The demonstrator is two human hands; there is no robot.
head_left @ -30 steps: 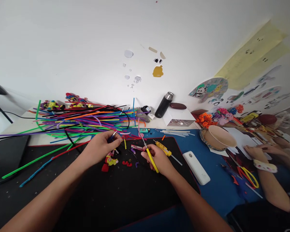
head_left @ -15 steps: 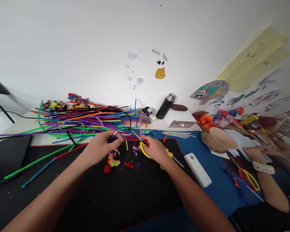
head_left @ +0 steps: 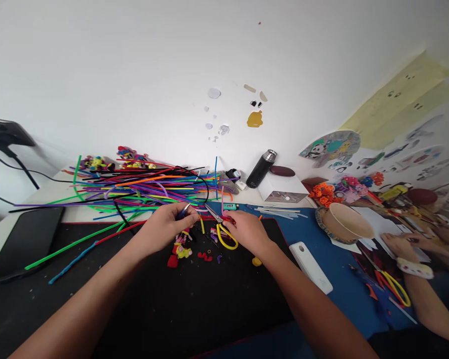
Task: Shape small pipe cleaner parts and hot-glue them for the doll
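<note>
White wall point(head_left: 153, 75), left fingers point(head_left: 189, 220) pinching one blue tool point(head_left: 182, 212), right fingers point(head_left: 231, 227) holding one scissors point(head_left: 219, 219), one teal thing point(head_left: 230, 206), words too tiny

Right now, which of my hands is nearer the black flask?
Right: your right hand is in front of the black flask, slightly left; your left hand is much farther left.

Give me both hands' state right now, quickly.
Left hand: closed, holding a small dark-blue tool with a metal tip.
Right hand: at the handles of the scissors; whether it grips them cannot be told.
</note>
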